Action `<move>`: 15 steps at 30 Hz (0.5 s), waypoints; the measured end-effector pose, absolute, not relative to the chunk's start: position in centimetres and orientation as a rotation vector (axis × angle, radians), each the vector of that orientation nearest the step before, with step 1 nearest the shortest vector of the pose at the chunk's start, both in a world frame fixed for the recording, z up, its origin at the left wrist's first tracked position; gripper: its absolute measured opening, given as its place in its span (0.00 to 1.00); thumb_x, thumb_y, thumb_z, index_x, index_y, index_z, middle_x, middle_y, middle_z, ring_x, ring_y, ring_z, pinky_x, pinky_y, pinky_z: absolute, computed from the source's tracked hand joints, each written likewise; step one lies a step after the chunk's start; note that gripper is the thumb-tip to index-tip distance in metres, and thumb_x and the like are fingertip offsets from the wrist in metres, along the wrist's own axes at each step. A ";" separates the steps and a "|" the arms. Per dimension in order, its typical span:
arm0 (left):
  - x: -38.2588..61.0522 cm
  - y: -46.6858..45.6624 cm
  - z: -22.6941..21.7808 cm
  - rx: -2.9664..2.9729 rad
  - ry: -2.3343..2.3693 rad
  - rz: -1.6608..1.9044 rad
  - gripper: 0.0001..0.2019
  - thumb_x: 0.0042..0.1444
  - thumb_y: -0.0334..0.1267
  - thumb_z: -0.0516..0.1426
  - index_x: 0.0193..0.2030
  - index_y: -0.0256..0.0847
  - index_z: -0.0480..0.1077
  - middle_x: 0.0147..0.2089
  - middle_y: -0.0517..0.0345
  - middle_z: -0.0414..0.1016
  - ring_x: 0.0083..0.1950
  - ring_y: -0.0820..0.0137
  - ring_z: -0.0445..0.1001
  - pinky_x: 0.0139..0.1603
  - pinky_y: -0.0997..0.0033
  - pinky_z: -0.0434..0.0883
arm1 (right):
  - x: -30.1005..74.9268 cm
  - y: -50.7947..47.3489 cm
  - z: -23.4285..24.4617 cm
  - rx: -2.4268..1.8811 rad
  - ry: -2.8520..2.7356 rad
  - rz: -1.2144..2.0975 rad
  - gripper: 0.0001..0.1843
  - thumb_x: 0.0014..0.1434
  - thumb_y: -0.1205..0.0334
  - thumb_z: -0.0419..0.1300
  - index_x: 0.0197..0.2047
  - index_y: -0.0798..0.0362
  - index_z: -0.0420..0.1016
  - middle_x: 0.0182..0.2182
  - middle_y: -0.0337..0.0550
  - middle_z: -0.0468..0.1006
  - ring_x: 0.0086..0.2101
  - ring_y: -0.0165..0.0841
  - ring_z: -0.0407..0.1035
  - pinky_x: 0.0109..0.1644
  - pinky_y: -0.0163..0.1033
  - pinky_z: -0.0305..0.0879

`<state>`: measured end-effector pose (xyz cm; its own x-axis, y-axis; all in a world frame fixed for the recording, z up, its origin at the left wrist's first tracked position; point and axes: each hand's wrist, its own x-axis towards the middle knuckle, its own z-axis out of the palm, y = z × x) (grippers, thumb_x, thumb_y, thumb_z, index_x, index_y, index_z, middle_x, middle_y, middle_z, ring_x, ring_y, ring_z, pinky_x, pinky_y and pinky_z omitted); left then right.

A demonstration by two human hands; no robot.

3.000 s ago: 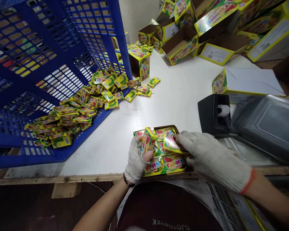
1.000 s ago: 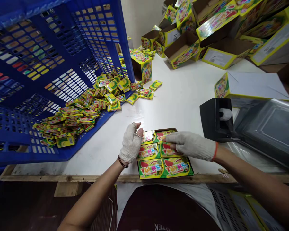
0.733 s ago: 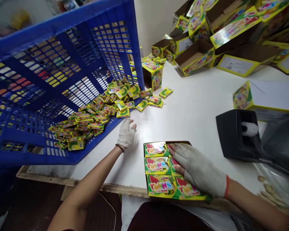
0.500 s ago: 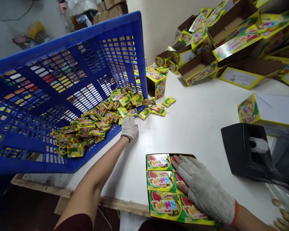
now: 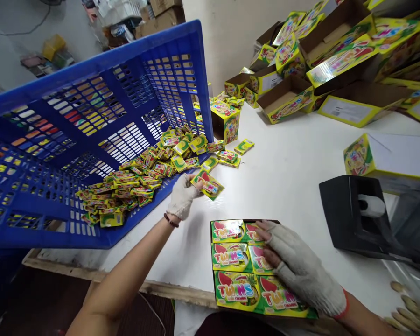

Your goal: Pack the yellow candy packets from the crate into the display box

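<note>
My left hand [image 5: 182, 196], in a fingerless white glove, pinches a small yellow-green candy box [image 5: 207, 185] printed with a watermelon, just outside the crate's lip. Many similar small boxes [image 5: 150, 170] lie heaped in the tipped blue plastic crate [image 5: 199, 93]. At the table's front edge stands an open carton [image 5: 213, 261] packed with rows of small "TWINS" boxes [image 5: 233, 256]. Across its right side lies my right hand [image 5: 296, 261], gloved too, fingers stretched out over the packed boxes and hiding some of them.
Empty display cartons [image 5: 350, 60] are piled at the back right. One carton [image 5: 227, 121] stands beside the crate's corner, with a few loose candy boxes [image 5: 244, 146] near it. A black tape dispenser [image 5: 350, 219] sits at the right on the white table [image 5: 280, 172].
My left hand has drawn back from the heap at the crate's lip, slightly toward me, and now holds a candy box. My right hand stays on the carton, fingertips slightly shifted.
</note>
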<state>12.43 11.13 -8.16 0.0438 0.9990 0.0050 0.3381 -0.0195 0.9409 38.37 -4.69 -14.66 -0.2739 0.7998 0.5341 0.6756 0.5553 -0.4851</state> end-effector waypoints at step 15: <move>16.2 0.2 -13.6 2.152 1.338 0.879 0.19 0.64 0.43 0.53 0.58 0.38 0.68 0.58 0.42 0.73 0.63 0.53 0.67 0.67 0.41 0.63 | 40.2 1.0 -10.7 -1.472 -1.978 0.744 0.14 0.61 0.58 0.52 0.32 0.51 0.79 0.36 0.48 0.80 0.40 0.39 0.75 0.45 0.45 0.74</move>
<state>16.15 0.22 -13.58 0.3242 0.9044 0.2775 0.6134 -0.4243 0.6661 40.16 1.02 -10.68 -0.2415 0.9644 0.1077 0.6547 0.2439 -0.7155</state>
